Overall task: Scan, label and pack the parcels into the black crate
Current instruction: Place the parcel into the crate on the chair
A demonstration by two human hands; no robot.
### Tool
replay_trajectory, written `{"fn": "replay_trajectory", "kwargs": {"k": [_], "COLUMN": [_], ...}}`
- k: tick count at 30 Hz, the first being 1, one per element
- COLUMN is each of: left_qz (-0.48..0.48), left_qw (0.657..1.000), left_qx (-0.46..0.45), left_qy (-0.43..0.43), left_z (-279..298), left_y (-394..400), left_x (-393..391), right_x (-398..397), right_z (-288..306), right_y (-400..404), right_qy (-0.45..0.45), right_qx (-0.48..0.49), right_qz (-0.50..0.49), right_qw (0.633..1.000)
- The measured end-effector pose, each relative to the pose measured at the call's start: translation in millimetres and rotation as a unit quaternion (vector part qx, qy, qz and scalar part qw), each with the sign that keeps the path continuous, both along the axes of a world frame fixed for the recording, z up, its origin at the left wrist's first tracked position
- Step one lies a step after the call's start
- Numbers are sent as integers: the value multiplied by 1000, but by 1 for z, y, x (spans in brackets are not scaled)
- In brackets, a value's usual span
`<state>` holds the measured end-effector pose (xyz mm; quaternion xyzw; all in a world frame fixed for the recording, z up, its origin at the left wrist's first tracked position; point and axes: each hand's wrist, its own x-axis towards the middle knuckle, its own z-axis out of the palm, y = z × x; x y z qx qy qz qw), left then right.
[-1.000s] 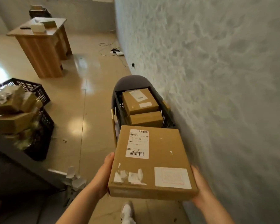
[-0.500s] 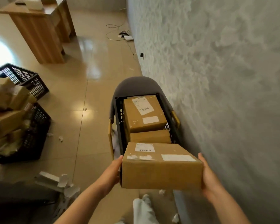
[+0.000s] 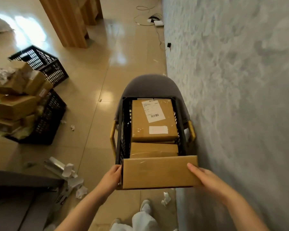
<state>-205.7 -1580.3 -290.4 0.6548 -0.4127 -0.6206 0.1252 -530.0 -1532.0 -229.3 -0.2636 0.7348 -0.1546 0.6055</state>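
I hold a flat brown cardboard parcel between both hands, tipped on edge over the near end of the black crate. My left hand grips its left end and my right hand grips its right end with fingers over the side facing me. The crate sits on a grey chair by the wall. Inside it lie a labelled parcel and a second brown parcel nearer to me.
A textured grey wall runs along the right. On the floor at left stand two black crates and a heap of cardboard boxes. Torn paper scraps lie near my feet. A wooden desk stands farther back.
The parcel has tipped from flat to standing on edge and moved forward and down over the crate's near end. My view has come closer to the crate.
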Motion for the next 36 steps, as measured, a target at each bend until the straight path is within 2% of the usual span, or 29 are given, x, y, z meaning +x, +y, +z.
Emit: {"fn": "replay_trajectory", "kwargs": {"k": [3,6,9,12,16,23,28,32,36], "left_qz": [45,80,41,-35,-103,-169,-313,-436,-531], "left_qw": [999,992,992,994,979,961,898,812,721], "left_qx": [6,83,115,82,34,-43,-191,-282,-371], "left_qy": [-10,52,37,-59,-172,-214,-243,-265,-247], "left_z": [-10,-23,-41,-61,-71,-71,-41,-11,23], "left_y": [-5,-11,-12,-17,-22,-24,-28,-38,-37], "left_x": [-7,-18,-31,-42,-49,-34,-20,-10,-16], "right_x": [0,5,13,21,28,36,48,70,99], "right_z": [-33,-67,-97,-116,-125,-113,-80,-44,-5], "right_y": [-13,-21,-29,-37,-42,-30,-2,37,96], "right_qy": [17,63,138,189,241,241,296,342,391], "right_qx": [12,17,25,37,56,29,-42,-68,-80], "right_qz": [13,24,52,108,159,158,135,63,-40], "right_qw": [1000,998,989,975,956,957,945,935,916]}}
